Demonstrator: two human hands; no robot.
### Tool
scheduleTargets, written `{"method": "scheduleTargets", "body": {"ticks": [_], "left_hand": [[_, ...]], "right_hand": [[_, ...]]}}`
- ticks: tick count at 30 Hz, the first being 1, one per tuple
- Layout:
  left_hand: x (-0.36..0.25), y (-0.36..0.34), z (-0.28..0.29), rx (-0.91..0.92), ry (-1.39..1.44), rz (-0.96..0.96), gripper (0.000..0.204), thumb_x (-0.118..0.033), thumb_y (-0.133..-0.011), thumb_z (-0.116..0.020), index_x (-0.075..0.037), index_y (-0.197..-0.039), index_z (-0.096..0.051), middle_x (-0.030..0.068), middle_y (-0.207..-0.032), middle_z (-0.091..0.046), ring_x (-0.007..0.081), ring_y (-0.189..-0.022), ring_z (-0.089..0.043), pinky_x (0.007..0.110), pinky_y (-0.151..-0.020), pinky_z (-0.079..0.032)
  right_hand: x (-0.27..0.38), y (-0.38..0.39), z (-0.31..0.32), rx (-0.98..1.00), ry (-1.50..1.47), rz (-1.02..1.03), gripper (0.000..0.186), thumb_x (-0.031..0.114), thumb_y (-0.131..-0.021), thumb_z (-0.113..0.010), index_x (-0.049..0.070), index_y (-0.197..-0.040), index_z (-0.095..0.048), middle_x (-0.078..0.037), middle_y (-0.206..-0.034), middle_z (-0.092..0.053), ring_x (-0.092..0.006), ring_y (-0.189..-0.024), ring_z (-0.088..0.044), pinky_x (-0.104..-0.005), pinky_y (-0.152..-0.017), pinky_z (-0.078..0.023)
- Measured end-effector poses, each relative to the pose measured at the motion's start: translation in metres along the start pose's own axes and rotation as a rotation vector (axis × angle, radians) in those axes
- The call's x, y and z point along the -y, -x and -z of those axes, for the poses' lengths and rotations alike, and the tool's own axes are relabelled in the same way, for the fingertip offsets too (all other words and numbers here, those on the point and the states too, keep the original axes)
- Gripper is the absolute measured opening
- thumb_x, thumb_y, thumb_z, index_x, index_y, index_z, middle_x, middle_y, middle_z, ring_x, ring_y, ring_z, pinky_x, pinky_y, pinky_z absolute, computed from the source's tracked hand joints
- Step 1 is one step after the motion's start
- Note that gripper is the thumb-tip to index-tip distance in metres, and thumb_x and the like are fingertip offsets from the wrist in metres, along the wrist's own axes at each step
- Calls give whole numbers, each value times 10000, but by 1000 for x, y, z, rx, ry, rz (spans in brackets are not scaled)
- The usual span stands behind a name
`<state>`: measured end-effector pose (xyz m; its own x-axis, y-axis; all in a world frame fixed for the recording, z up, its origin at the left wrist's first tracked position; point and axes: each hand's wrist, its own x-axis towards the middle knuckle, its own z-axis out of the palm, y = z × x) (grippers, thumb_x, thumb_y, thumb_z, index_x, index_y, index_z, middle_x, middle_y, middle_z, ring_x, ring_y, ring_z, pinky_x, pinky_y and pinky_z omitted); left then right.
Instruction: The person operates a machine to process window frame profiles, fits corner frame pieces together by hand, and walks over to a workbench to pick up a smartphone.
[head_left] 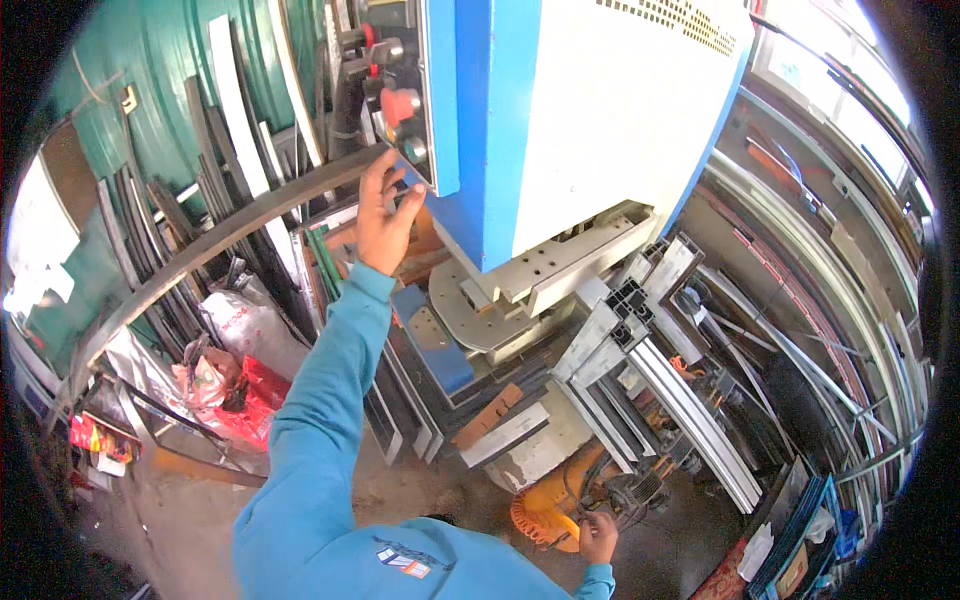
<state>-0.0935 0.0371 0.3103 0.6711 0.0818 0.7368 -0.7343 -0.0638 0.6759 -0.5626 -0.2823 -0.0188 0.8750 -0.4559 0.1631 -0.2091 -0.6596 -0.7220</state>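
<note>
I observe 1 head view, looking down past a blue sleeve. The left hand is raised to the control panel on the side of a blue and white machine. Its fingers are spread and slightly curled, closed on nothing; the fingertips lie at the lower edge of the panel, just below a red mushroom button and beside a grey knob. I cannot tell whether a fingertip actually touches the knob, as the thumb partly covers that spot.

The right hand is low in the frame, near the lower edge, and sits against an orange power tool with black cables around it. The fingers appear curled, but the hand is small and partly hidden, so I cannot tell whether it grips the tool or a cable.

Under the machine head I note a grey round work table and 1 bundle of grey aluminium profiles lying across it, running down toward the right. More long profiles lean along the right wall. A curved dark metal strip arcs across the left side in front of a green wall. Red and white plastic bags lie on the floor at lower left.
</note>
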Motion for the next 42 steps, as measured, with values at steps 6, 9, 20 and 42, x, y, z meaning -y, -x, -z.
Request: {"method": "scheduleTargets", "body": {"ticks": [6,9,20,42], "left_hand": [[-27,-4,-4,117,-19,-56,667,-221,-799,-631,-98,-1355,-282,98,-1325,-346,264,-1156,-402,395,-957,-364],[-44,-11,-2,73,-1,87,626,-253,-823,-599,-75,-1345,-304,92,-1280,-414,192,-1062,-475,298,-877,-417],[-66,-28,30,385,-154,178,673,-532,-874,-395,-49,-1338,-327,122,-1307,-423,239,-1217,-386,327,-1022,-262],[-82,-26,6,221,-112,381,763,-594,-834,-381,-51,-1357,-264,130,-1338,-364,271,-1222,-364,460,-1002,-245]], "right_hand": [[15,11,-16,60,-54,-19,167,73,-697,-606,39,-860,-613,-144,-841,-601,-263,-676,-606,-339,-586,-491],[14,24,-17,141,-57,-89,174,81,-686,-619,35,-854,-617,-149,-807,-606,-296,-741,-595,-363,-672,-477],[57,-3,-18,352,24,0,189,112,-730,-603,32,-901,-613,-149,-764,-586,-299,-685,-585,-377,-595,-461],[11,127,-9,426,61,-323,297,285,-766,-570,69,-969,-594,-163,-921,-611,-340,-865,-578,-432,-750,-460]]}}
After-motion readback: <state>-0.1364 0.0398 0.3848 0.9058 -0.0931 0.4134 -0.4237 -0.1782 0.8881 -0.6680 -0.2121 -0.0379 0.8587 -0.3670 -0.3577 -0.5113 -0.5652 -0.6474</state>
